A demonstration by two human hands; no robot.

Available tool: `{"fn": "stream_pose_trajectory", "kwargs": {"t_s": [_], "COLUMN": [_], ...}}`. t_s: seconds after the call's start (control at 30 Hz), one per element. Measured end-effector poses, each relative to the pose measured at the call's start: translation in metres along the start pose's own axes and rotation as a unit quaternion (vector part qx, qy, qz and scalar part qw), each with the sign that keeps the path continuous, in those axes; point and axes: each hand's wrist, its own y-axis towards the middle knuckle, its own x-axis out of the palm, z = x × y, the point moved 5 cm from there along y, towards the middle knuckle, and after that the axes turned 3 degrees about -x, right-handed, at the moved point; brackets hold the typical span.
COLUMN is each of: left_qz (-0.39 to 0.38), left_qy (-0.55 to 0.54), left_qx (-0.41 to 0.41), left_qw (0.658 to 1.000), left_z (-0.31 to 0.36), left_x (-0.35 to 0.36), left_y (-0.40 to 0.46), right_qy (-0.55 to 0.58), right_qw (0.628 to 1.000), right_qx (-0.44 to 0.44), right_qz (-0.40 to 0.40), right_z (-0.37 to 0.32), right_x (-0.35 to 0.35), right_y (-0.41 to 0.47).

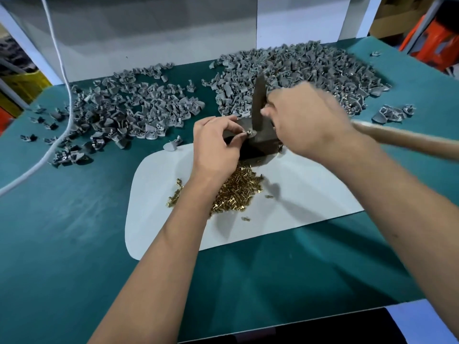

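A dark metal block stands on a white sheet on the green table. My left hand pinches a small metal part with a brass piece on top of the block. My right hand grips a hammer near its head; the grey hammer head points down over the part and the wooden handle runs out to the right. A heap of small brass rivets lies on the sheet under my left wrist.
Two big piles of grey metal parts lie behind the block, one at the left and one at the right. A white cable hangs down on the left. Orange objects stand beyond the table's right edge.
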Motion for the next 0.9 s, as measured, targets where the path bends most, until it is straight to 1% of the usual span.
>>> {"fn": "stream_pose_trajectory", "kwargs": {"t_s": [0.03, 0.07, 0.1, 0.13, 0.2, 0.23, 0.27, 0.3, 0.37, 0.4, 0.43, 0.5, 0.53, 0.63, 0.73, 0.8, 0.9], "left_qz": [-0.001, 0.0, 0.003, 0.005, 0.0, -0.001, 0.001, 0.001, 0.0, 0.0, -0.001, -0.005, -0.004, 0.007, 0.006, -0.005, -0.015], "left_qy": [0.002, 0.006, 0.01, 0.01, 0.002, 0.001, 0.003, 0.004, 0.007, 0.01, 0.01, 0.016, 0.028, 0.07, 0.043, 0.026, 0.008], "left_qx": [0.002, 0.003, 0.003, 0.004, 0.007, 0.009, 0.01, 0.012, 0.013, 0.013, 0.013, 0.014, 0.013, 0.01, -0.013, -0.019, -0.018], "left_qw": [1.0, 1.0, 1.0, 1.0, 1.0, 1.0, 1.0, 1.0, 1.0, 1.0, 1.0, 1.0, 1.0, 0.997, 0.999, 0.999, 1.0], "left_z": [0.0, 0.0, 0.0, 0.0, -0.001, 0.0, 0.001, 0.001, 0.001, 0.001, 0.001, 0.0, 0.001, 0.001, 0.0, 0.0, 0.001], "left_x": [0.001, 0.001, 0.0, 0.0, 0.0, 0.0, -0.001, 0.0, 0.0, 0.0, 0.0, -0.001, -0.001, -0.005, -0.006, -0.006, -0.006], "left_y": [0.0, 0.001, 0.001, 0.002, 0.002, 0.002, 0.001, 0.0, 0.001, 0.001, 0.002, 0.003, 0.002, 0.0, -0.001, -0.002, -0.002], "right_qy": [0.0, 0.025, 0.048, 0.051, 0.013, -0.001, -0.009, -0.018, 0.013, 0.032, 0.032, 0.01, 0.011, 0.003, 0.058, 0.074, 0.057], "right_qw": [0.998, 0.994, 0.992, 0.995, 1.0, 0.999, 0.999, 0.999, 0.996, 0.994, 0.997, 1.0, 0.999, 1.0, 0.995, 0.99, 0.982], "right_qx": [-0.009, -0.004, -0.005, -0.007, -0.003, -0.005, -0.011, -0.024, -0.011, 0.0, 0.005, 0.005, 0.003, 0.007, 0.074, 0.118, 0.162], "right_qz": [0.055, 0.103, 0.116, 0.083, -0.027, -0.047, -0.044, -0.018, 0.084, 0.1, 0.07, -0.023, -0.04, -0.027, -0.015, -0.038, -0.076], "right_z": [0.001, 0.0, -0.003, -0.009, -0.013, -0.011, -0.009, -0.008, -0.006, -0.007, -0.01, -0.01, -0.007, 0.006, 0.032, 0.052, 0.072], "right_x": [-0.009, -0.015, -0.014, -0.008, 0.008, 0.006, 0.001, -0.006, -0.017, -0.016, -0.009, 0.008, 0.008, 0.0, 0.0, 0.004, 0.013], "right_y": [0.002, 0.0, -0.002, -0.003, -0.004, -0.001, 0.004, 0.007, 0.006, 0.003, 0.0, -0.004, -0.003, 0.0, -0.006, -0.012, -0.022]}}
